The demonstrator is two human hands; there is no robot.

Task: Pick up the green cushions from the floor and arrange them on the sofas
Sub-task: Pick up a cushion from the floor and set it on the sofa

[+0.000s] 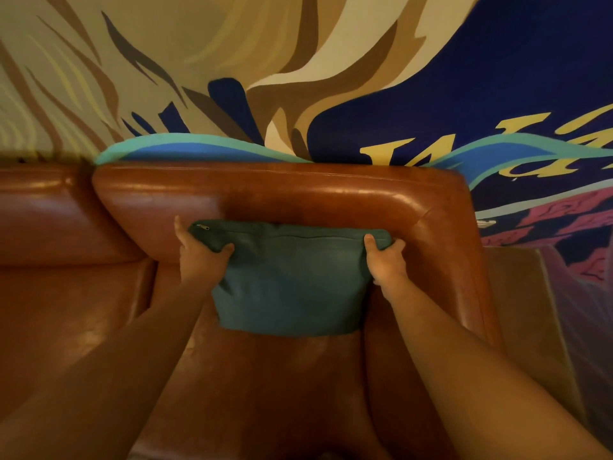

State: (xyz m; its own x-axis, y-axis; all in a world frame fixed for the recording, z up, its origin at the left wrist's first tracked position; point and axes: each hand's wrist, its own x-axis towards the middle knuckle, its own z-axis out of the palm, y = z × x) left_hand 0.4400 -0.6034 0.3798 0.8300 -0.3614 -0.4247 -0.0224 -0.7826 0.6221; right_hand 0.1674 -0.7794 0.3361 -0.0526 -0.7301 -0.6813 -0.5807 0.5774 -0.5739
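Observation:
A dark green cushion [288, 280] stands upright on the seat of a brown leather sofa [298, 194], leaning against the backrest at the sofa's right end. Its zipped edge faces up. My left hand [199, 254] grips the cushion's upper left corner. My right hand [384, 257] grips the upper right corner, close to the sofa's armrest [441, 247]. Both forearms reach in from the bottom of the view.
A second backrest section [49, 210] of the sofa continues to the left, with seat surface below it. A painted mural wall [431, 94] rises right behind the sofa. Beyond the armrest on the right lies a strip of floor [517, 293].

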